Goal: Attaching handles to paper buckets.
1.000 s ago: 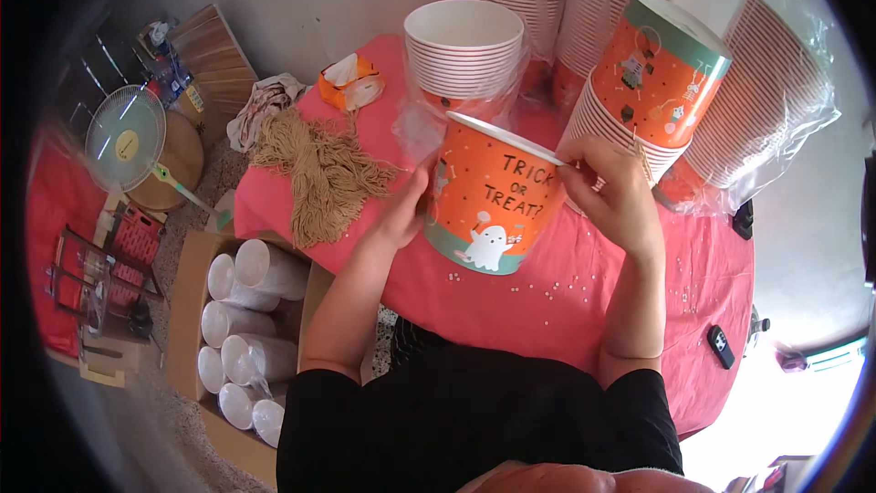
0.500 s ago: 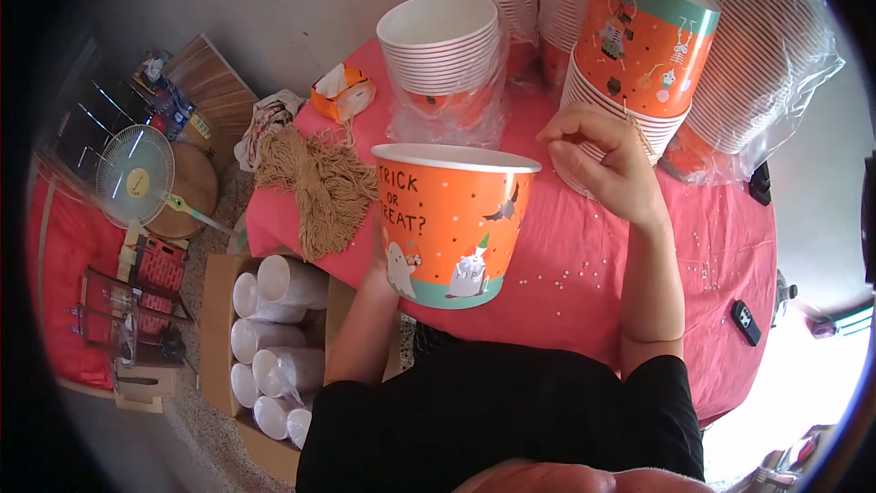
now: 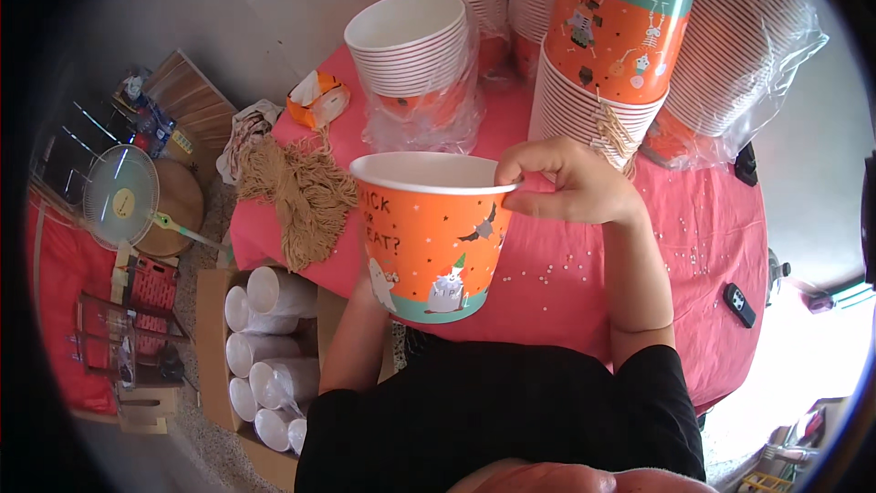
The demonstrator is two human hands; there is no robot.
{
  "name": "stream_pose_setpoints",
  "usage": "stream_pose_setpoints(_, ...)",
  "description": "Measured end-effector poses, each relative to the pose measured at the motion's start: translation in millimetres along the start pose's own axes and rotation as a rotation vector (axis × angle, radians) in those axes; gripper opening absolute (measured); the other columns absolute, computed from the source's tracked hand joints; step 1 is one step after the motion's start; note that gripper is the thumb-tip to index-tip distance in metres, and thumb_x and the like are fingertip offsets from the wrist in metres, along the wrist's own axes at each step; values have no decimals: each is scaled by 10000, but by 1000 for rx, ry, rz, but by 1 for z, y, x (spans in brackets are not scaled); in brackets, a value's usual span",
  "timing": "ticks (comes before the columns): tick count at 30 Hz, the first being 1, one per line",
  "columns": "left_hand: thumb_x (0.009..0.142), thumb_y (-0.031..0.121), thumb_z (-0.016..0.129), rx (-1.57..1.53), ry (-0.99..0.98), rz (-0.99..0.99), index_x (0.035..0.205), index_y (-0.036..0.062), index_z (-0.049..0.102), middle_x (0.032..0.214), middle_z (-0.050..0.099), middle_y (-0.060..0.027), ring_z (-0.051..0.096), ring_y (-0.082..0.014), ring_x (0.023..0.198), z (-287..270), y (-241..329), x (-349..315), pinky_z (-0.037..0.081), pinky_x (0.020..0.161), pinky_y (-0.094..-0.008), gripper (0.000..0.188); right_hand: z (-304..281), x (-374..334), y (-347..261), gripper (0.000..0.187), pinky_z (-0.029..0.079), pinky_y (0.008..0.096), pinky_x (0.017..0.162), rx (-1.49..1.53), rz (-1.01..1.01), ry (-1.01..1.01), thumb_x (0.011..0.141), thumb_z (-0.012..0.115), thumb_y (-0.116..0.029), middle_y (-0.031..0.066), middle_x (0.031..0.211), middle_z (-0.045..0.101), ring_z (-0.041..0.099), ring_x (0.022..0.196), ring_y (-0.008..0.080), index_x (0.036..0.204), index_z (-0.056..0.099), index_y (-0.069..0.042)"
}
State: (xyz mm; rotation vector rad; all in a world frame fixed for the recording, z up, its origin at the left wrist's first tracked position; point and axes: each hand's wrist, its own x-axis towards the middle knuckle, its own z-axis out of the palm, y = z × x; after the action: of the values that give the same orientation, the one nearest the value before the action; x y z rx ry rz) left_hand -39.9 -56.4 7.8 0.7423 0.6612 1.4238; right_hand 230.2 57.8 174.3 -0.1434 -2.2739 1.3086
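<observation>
A paper bucket (image 3: 429,242), orange with a green base, white rim and Halloween drawings, is held upright, slightly tilted, in front of my chest. My left forearm (image 3: 354,347) runs up behind its left side; that hand carries it, though its fingers are hidden. My right hand (image 3: 566,181) is closed on the right of the rim, thumb outside and fingers bent over the edge. Just beyond that hand rises a stack of upturned-looking paper buckets (image 3: 620,32), with brown strings (image 3: 616,132) hanging at its side. A heap of tan cords (image 3: 306,201) lies left of the held bucket.
Wrapped bucket stacks (image 3: 411,55) stand at the back of the pink-covered table (image 3: 584,310). Small white beads (image 3: 552,276) are scattered there; a black remote-like object (image 3: 739,305) lies right. Below left are a cardboard box (image 3: 214,356) of white cups and a fan (image 3: 121,196).
My right hand has come left and down onto the bucket's rim and closed there. The bucket has shifted slightly left and down, and the whole view has turned a little.
</observation>
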Motion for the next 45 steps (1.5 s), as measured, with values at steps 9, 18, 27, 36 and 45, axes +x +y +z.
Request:
stream_pose_setpoints(9, 784, 636, 684, 58, 10, 54, 1505, 48, 227, 1462, 425, -113, 476, -263, 1298, -8, -3, -5, 434, 1054, -450, 1037, -4, -2, -4, 166, 503, 311, 831, -15, -37, -118, 795, 685, -8, 91, 871, 665, 634, 865, 164, 943, 617, 27)
stream_pose_setpoints(18, 695, 532, 820, 348, 52, 287, 1515, 36, 188, 1499, 352, -112, 370, -244, 1370, 8, 10, -9, 335, 1120, -420, 1148, -12, -8, -12, 272, 481, 279, 796, 77, 30, -51, 774, 717, -5, 62, 961, 641, 597, 887, 142, 1030, 634, 27)
stream_pose_setpoints(27, 666, 443, 870, 980, 141, 584, 1460, -48, 243, 1410, 405, -217, 452, -346, 1282, 78, 29, -5, 393, 1046, -465, 1125, 5, 1, -4, 362, 491, 301, 825, -20, 23, -55, 818, 744, -116, 90, 969, 669, 623, 909, 160, 1129, 638, 36)
stream_pose_setpoints(36, 627, 516, 853, 1553, 275, 843, 1470, 18, 275, 1432, 367, -241, 435, -413, 1262, 91, 31, -7, 376, 1008, -527, 1137, 20, 7, -2, 251, 490, 239, 821, 102, 279, 20, 846, 657, 28, 42, 985, 667, 609, 892, 92, 1095, 634, 38)
stream_pose_setpoints(45, 636, 554, 826, 1704, 331, 847, 1489, 28, 248, 1417, 368, -242, 427, -402, 1248, 95, 30, -9, 364, 1001, -526, 1156, 29, 11, 7, 176, 480, 221, 788, 267, 257, 73, 870, 613, 51, -7, 950, 624, 570, 876, 53, 1044, 615, 26)
